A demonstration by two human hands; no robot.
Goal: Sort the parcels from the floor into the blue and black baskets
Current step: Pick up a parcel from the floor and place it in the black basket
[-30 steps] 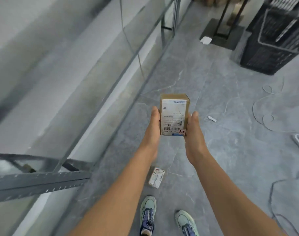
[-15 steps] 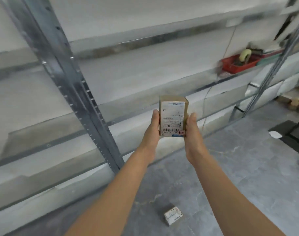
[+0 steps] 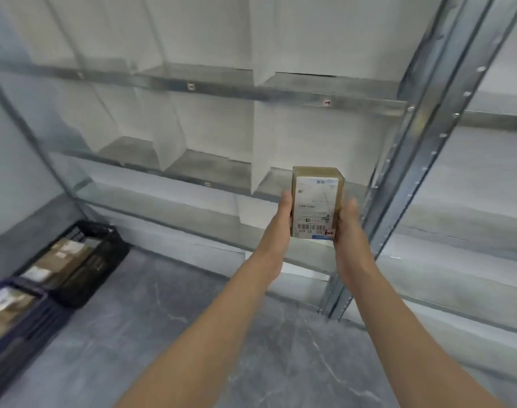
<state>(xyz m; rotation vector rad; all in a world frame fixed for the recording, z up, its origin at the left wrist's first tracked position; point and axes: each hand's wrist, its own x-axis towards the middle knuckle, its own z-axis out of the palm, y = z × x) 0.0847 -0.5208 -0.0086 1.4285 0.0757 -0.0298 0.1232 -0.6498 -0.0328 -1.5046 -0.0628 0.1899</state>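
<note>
A person held a small brown cardboard parcel (image 3: 316,201) upright just left of the rack's steel upright (image 3: 413,172), with its white shipping label and barcode facing the camera. The left hand (image 3: 280,228) gripped the parcel's left long side and the right hand (image 3: 350,234) its right. Each thumb lay up along the cardboard, and the fingers were hidden behind the box.

Both forearms reached forward and upward from the bottom of the frame, nearly straight. They converged on the parcel, palms turned toward each other.

The box appeared light, since it was carried high with little sign of strain, and stiff, with square edges that showed no crushing. Its printed label looked smoother than the bare cardboard, so the two long sides seemed the surer place to take hold. One hand would probably have been enough.

Well to the left of the upright and low on the grey floor (image 3: 221,334) stood the black basket (image 3: 110,251), already holding brown parcels. The blue basket (image 3: 24,328) stood farther left of the upright, right beside the black one, its contents blurred.

The parcel looked to be in transit, with the choice of basket yet to be made.
</note>
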